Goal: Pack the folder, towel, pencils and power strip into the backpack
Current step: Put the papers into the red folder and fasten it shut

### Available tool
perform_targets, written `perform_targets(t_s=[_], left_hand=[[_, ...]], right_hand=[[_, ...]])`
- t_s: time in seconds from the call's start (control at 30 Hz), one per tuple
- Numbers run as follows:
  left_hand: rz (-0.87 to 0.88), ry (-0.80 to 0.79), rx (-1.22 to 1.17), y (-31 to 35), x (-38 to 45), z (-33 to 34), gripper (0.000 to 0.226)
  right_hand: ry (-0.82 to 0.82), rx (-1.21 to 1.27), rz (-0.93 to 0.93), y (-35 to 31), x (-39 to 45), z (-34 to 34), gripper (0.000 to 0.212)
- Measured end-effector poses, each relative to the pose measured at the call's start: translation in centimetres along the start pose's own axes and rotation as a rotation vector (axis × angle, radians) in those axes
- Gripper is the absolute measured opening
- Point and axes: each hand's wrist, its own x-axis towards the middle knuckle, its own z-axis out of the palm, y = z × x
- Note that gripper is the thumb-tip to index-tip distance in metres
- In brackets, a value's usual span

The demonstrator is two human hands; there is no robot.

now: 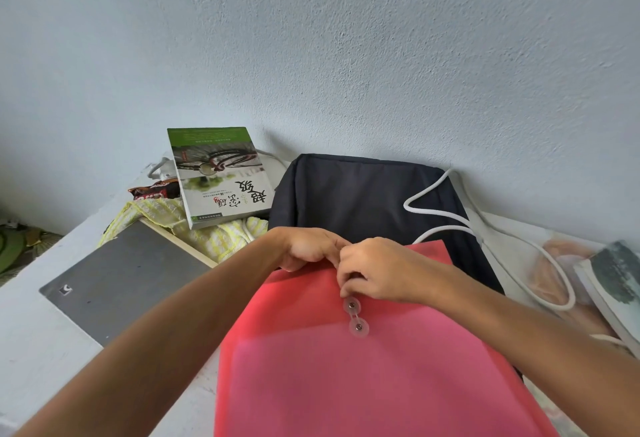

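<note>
Folder [363,367]: we see a translucent red plastic envelope with two clear button discs [356,316] tied by a string, lying at 6 o'clock and covering the near part of the dark navy backpack [360,197]. Its far edge sits under our hands. Our left hand [308,249] is curled closed on that top edge; our right hand [374,272] pinches its fingertips together just above the upper disc, touching the flap.

The backpack is smooth woven fabric, leaning against the rough pale-blue wall [346,38] at 12 o'clock. A white cord [436,194] loops across its right side and runs down toward 3 o'clock; we cannot tell where the power strip itself lies.

At 10 o'clock a yellow-and-white waffle towel [214,236] lies crumpled, with a glossy green-covered book [218,177] resting on it. A flat grey board with a pale wooden edge [121,281] sits at 9 o'clock, overlapping the towel. Another book [613,284] lies at the right edge at 3 o'clock. The white tabletop [45,350] is bare at 8 o'clock, the only open room beside the folder.
</note>
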Motion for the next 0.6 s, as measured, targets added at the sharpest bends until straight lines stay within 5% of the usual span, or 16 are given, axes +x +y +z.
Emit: perform_targets(t_s=[0.5, 0.6], left_hand=[[0.037, -0.022, -0.022, -0.3, 0.1, 0.2, 0.037], [0.043, 0.002, -0.019, -0.2, 0.0, 0.3, 0.035]], right_hand=[[0.078, 0.053, 0.185, 1.8, -5.3, 2.0, 0.01], [0.226, 0.202, 0.251, 2.7, -6.6, 2.0, 0.006]])
